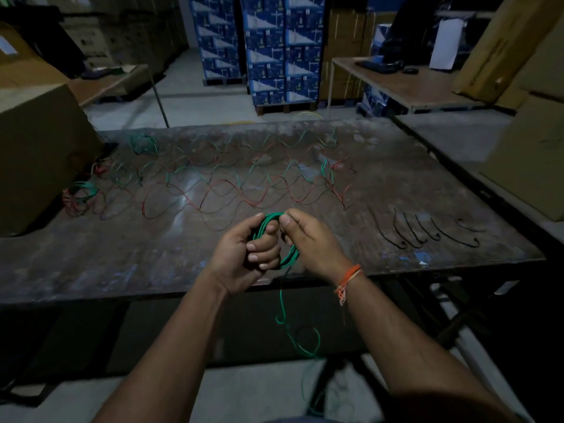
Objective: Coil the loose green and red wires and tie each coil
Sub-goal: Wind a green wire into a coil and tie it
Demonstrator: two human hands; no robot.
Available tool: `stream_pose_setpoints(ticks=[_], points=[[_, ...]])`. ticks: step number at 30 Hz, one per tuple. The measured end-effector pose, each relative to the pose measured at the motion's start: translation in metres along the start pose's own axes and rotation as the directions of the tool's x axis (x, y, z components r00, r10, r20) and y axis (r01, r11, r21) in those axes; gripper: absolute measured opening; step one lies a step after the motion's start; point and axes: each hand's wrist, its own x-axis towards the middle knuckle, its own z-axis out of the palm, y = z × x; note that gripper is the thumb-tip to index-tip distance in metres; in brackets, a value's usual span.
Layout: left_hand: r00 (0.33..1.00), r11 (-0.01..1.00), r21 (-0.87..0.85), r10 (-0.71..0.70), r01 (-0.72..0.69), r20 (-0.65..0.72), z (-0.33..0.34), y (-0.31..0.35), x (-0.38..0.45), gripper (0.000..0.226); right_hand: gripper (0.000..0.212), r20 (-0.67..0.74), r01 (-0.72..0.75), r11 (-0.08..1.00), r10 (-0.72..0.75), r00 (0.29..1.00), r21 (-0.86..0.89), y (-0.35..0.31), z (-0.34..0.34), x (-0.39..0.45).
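Head view: a person stands at a worn metal table (396,184) in a dim storeroom.
Left hand (244,254): fingers curled round a green wire coil (287,260), held just above the table's near edge.
Right hand (308,239): thumb and fingers pinch the top of the same coil.
Free tail (282,303): hangs from the coil below the table edge toward the floor, kinked and looping.
Loose wires (232,184): green and red strands lie in waves across the table, well apart from the hands.
Black ties (427,232): several lie in a row at the right.
Risk, slip: a relaxed grip probably lets the turns spring open.
Risk, snag: the kinked tail may knot or catch under the table.
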Motion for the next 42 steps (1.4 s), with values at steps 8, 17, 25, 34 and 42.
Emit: stream_pose_setpoints(ticks=[8,17,25,34,42], points=[[0.979,0.97,-0.229,-0.035,0.082,0.201,-0.044,0.036,0.014,0.036,0.028,0.044,-0.091,0.96,0.082,0.996,0.265,-0.005,0.025,0.035],[0.997,0.867,-0.496,0.075,-0.047,0.037,-0.101,0.063,0.005,0.033,0.012,0.249,-0.337,0.929,0.294,0.923,0.154,0.024,0.043,0.004],[0.969,0.836,-0.492,0.192,-0.244,-0.154,-0.113,0.069,0.007,0.038,0.011,0.369,-0.146,0.987,0.162,0.915,-0.07,0.025,0.04,-0.003],[0.843,0.936,-0.062,0.283,-0.347,-0.457,-0.105,0.053,0.019,0.035,0.015,0.223,0.11,0.97,-0.06,0.973,-0.218,0.02,0.023,0.005],[0.846,0.749,0.64,0.444,-0.172,-0.293,-0.068,0.021,0.023,0.045,0.009,0.171,0.279,0.938,-0.247,0.954,-0.206,-0.018,0.027,0.05]])
